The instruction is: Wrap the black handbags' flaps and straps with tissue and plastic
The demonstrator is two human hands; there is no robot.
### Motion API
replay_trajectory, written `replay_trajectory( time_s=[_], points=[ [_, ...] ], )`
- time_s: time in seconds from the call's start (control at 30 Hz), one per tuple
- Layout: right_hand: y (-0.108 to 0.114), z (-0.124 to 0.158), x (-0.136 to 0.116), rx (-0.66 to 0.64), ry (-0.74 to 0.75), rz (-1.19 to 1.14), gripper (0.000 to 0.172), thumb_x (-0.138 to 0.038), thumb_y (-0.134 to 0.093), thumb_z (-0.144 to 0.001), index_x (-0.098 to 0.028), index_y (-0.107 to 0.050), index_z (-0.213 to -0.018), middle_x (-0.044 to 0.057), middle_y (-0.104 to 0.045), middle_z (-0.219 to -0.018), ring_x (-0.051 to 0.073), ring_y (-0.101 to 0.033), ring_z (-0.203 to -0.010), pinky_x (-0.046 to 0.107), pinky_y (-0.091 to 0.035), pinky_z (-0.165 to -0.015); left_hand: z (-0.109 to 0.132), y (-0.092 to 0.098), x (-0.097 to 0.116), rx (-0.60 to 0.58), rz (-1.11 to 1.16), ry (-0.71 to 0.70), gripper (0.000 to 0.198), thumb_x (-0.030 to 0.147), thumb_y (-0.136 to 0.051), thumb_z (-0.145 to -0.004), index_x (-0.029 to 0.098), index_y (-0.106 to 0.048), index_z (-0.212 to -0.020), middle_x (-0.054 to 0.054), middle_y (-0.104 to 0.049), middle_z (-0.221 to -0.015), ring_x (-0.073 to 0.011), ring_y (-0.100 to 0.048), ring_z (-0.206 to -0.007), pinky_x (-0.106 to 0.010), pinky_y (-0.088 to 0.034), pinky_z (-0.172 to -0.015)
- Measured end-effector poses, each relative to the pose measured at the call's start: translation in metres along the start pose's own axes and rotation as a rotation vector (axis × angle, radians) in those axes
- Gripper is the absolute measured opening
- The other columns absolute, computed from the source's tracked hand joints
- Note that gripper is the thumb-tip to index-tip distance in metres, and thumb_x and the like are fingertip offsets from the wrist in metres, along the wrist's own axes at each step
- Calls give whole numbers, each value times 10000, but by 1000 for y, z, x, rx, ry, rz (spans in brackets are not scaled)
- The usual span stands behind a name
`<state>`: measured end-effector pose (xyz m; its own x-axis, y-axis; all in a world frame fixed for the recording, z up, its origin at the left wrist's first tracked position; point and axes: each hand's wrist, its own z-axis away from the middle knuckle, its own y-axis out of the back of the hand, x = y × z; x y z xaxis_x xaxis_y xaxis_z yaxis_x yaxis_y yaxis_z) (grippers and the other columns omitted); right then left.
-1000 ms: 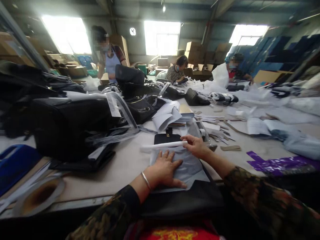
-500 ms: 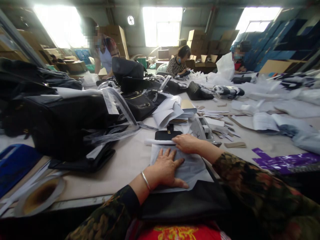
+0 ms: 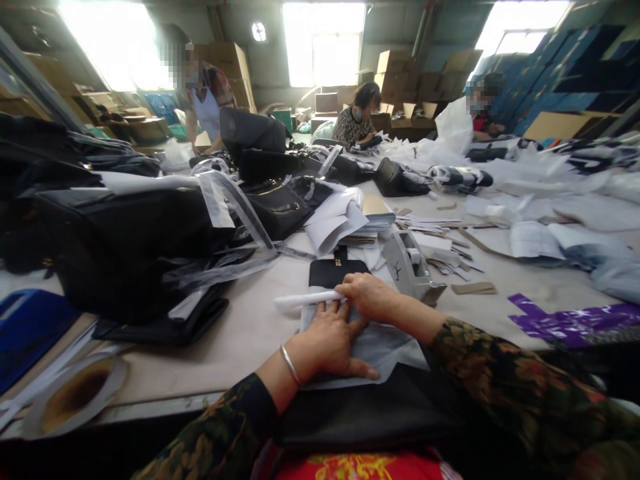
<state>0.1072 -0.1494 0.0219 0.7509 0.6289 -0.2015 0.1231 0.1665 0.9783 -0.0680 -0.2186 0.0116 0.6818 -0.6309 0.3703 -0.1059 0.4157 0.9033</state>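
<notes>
My left hand [image 3: 327, 340] lies flat with fingers spread on a sheet of pale grey-white wrapping paper [image 3: 390, 350] at the table's near edge. My right hand [image 3: 367, 295] is curled over the paper's far edge, gripping the rolled-up white part [image 3: 303, 300] that sticks out to the left. The paper rests partly on a black bag [image 3: 370, 410] at my lap. A small black wallet with a gold clasp [image 3: 336, 270] lies just beyond my hands.
A tape dispenser [image 3: 410, 267] stands right of the wallet. Black bags [image 3: 130, 247] in plastic pile up at left, papers and card strips [image 3: 435, 233] at centre, purple paper [image 3: 570, 323] at right. Three people [image 3: 357, 123] work at the far end.
My right hand has slid leftward along the paper's far edge, and the rolled edge has come nearer to my left hand's fingertips. My left hand has stayed pressed flat.
</notes>
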Motion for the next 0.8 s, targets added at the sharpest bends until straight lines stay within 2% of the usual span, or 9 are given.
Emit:
replay_trajectory(
  time_s=[0.13, 0.23, 0.37, 0.47, 0.53, 0.63, 0.8],
  points=[
    [-41, 10, 23, 52, -97, -99, 324, -156, -506, -953, -228, -746, -1157, 76, -688, -1020, 184, -627, -914, 255, -469, -817, -1, -1, -1, 30, -7, -35, 1125, 946, -490, -677, 293, -321, -1577, -200, -206, -1660, -515, -154, -1502, -727, -74, -1170],
    [-50, 12, 35, 55, -94, -77, 334, -157, -494, -958, -221, -761, -1150, 95, -678, -1016, 208, -605, -956, 281, -462, -838, -2, -4, -1, 42, -6, -36, 1120, 949, -482, -677, 277, -355, -1565, -212, -221, -1652, -518, -165, -1498, -726, -81, -1172],
    [-48, 14, 34, 37, -63, -37, 315, -191, -510, -957, -211, -767, -1137, 112, -661, -1009, 240, -576, -952, 313, -442, -813, -1, -2, -1, 52, -2, -27, 1115, 935, -517, -675, 284, -354, -1565, -205, -225, -1653, -504, -207, -1492, -709, -99, -1185],
    [-43, 16, 32, 9, -38, -22, 285, -210, -554, -933, -203, -770, -1119, 116, -658, -1010, 249, -570, -934, 313, -430, -774, 0, 6, 0, 28, 15, -39, 1123, 920, -546, -675, 262, -353, -1565, -194, -231, -1655, -487, -167, -1511, -683, -123, -1200],
    [-40, 16, 33, -12, -22, -21, 271, -220, -573, -925, -218, -772, -1110, 102, -661, -1005, 240, -570, -926, 299, -423, -757, -1, 10, 0, 29, 30, -10, 988, 864, -478, -789, 245, -377, -1552, -183, -250, -1653, -457, -133, -1529, -655, -162, -1207],
    [-36, 17, 37, -37, 5, -14, 283, -216, -544, -944, -234, -764, -1122, 90, -669, -1035, 229, -571, -931, 284, -414, -744, -7, 5, 0, 63, 3, 111, 823, 732, -386, -928, 196, -376, -1552, -194, -253, -1652, -420, -116, -1543, -612, -176, -1221],
    [-33, 17, 39, -47, 44, -4, 279, -195, -536, -946, -221, -761, -1109, 101, -674, -1063, 234, -570, -937, 283, -408, -740, -16, -10, 0, 71, -83, 191, 960, 782, -449, -866, 162, -298, -1584, -205, -170, -1675, -434, -52, -1547, -641, -131, -1217]
  ],
)
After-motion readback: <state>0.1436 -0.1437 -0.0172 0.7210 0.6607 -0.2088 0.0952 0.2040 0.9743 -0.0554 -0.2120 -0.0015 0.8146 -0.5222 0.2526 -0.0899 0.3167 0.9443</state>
